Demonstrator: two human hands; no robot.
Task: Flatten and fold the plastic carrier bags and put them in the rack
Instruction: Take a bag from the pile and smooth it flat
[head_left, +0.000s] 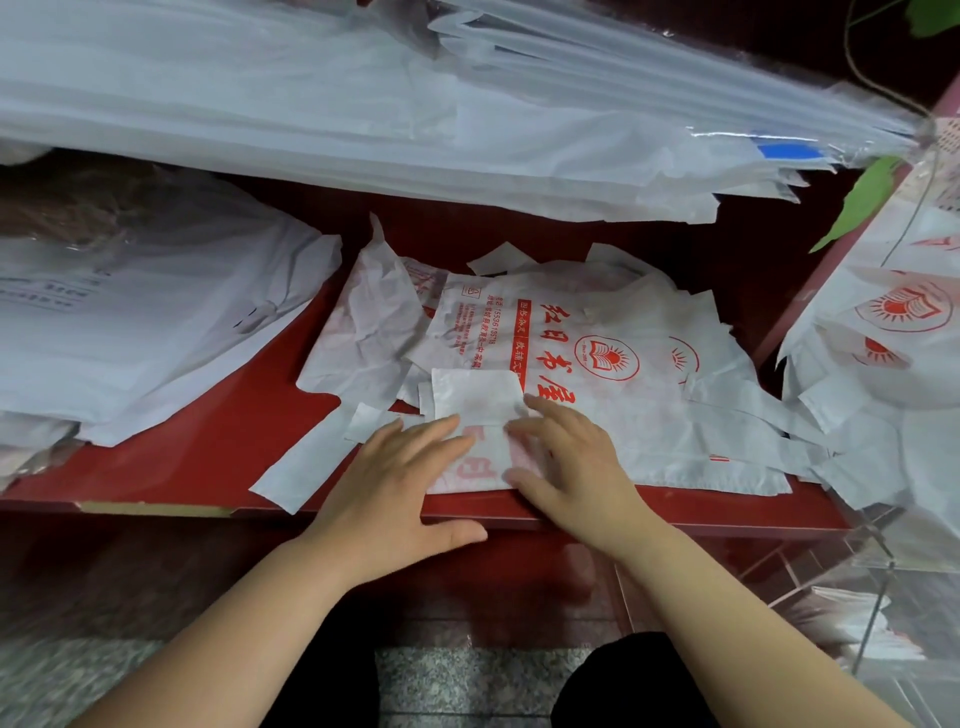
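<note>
Folded bag (475, 400), near part hidden beneath left hand (395, 483) and right hand (571, 462)

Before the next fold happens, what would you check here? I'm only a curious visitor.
1. Both hands on the bag: ok. The left hand and right hand lie flat on the folded bag, fingers straight.
2. Top flap smooth: ok, it lies flat.
3. Bag supported: ok, though its near edge sits right at the front of the red shelf.
4. Loose ends tucked: not ok. A white strip trails out to the left.
5. Working space: not ok. The pile of printed bags crowds in close behind.
6. Room in the clear rack at the right: cannot tell.
</note>
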